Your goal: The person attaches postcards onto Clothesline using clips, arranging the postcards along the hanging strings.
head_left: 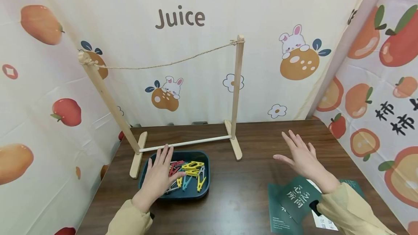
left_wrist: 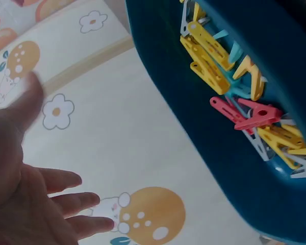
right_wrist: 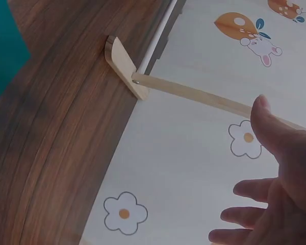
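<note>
Two hands reach out above a dark brown wood-grain worktop [head_left: 240, 191], both w/ beige sleeves. L hand [head_left: 158, 177]: grip wide, fingers fairly straight, thumb held well out to the side; in the head view it overlaps the left part of a dark blue plastic tray [head_left: 208, 175] w/ rounded corners, & the L wrist view shows its fingertips apart from the tray wall. Tray sits nr the worktop's left edge. Inside, mostly toward the tray's right side as seen past the hand, lies a loose heap of small plastic clothespins [head_left: 192, 172] in yellow, red, teal & grey. Just behind the tray, along the worktop's far edge from nr the far left corner to approx. mid-edge, stands a pale wooden rack [head_left: 237, 86]: 2 posts on flat feet, a white rod [head_left: 202, 141] joining them low down, & a thin tan twine [head_left: 169, 63] sagging slightly btwn the post tops. R hand [head_left: 302, 157]: grip also wide, fingers extended, thumb apart, in the air over the worktop's right half. Nr the right edge, partly hidden by the R sleeve, lie overlapping dark green booklets [head_left: 297, 200] w/ white Chinese lettering. Behind the far edge hangs a white cloth [head_left: 209, 93] printed w/ rabbits, orange fruit, flowers & "Juice".
</note>
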The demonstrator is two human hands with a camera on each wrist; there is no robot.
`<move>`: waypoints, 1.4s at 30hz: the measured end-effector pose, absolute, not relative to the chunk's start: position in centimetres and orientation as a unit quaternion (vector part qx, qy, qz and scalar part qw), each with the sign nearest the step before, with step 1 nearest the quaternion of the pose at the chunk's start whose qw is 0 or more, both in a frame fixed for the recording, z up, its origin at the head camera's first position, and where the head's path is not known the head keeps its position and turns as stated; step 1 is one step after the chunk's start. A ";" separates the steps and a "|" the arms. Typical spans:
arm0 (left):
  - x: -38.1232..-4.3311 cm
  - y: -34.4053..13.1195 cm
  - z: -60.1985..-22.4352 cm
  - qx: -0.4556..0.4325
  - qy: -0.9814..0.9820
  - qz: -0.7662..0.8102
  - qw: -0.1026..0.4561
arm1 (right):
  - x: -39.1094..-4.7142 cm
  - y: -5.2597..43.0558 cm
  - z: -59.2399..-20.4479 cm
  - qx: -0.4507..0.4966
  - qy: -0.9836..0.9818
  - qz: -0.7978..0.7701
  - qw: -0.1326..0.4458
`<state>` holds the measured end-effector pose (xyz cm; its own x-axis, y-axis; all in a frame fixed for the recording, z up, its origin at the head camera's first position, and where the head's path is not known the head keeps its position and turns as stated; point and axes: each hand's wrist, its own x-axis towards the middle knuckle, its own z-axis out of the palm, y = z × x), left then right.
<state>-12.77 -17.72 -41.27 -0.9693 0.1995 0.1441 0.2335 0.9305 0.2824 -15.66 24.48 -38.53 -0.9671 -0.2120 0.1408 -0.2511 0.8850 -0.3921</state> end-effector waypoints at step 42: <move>-8.3 -18.5 -49.5 -0.118 -0.957 -0.213 0.156 | -27.0 17.2 -36.8 0.170 -0.915 0.355 0.090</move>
<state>-8.27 -18.55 -49.46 -0.9233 0.1595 0.3494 0.2925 0.8817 0.3703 -26.97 17.16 -36.76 -0.9262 -0.2476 0.2845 -0.3747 0.6904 -0.6188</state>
